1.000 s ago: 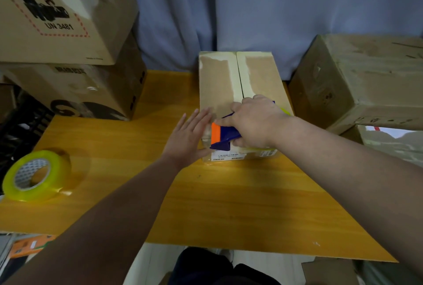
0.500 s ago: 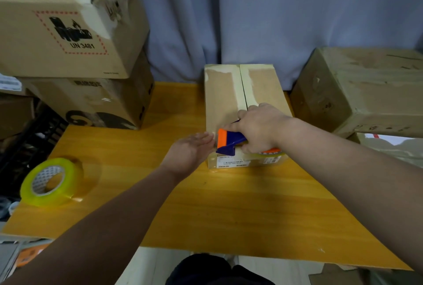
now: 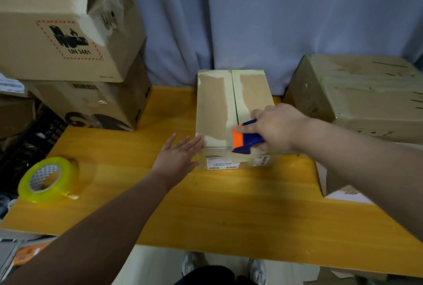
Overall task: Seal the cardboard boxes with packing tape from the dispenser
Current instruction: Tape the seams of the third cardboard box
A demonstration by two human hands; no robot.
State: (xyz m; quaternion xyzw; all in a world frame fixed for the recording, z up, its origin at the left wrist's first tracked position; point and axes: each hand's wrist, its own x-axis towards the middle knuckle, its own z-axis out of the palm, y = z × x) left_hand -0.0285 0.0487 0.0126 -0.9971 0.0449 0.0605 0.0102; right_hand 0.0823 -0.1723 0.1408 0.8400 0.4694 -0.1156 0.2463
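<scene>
A long narrow cardboard box [image 3: 212, 106] lies on the yellow wooden table [image 3: 229, 204], its two top flaps meeting along a centre seam. My right hand [image 3: 278, 126] grips a blue and orange tape dispenser [image 3: 243, 139] set on the near end of the box top, over the seam. Clear tape covers the box's near face around the white label. My left hand [image 3: 177, 158] is flat with straight fingers, its fingertips against the box's near left corner.
A spare roll of yellowish tape [image 3: 47, 180] stands at the table's left. Two stacked cardboard boxes [image 3: 68, 39] crowd the back left, one marked UN 3481. A large worn box [image 3: 357, 94] sits at the right. A blue curtain hangs behind.
The dispenser in my right hand has moved up from the box's near face onto its top edge. My left hand stays beside the near left corner. The view has tilted upward.
</scene>
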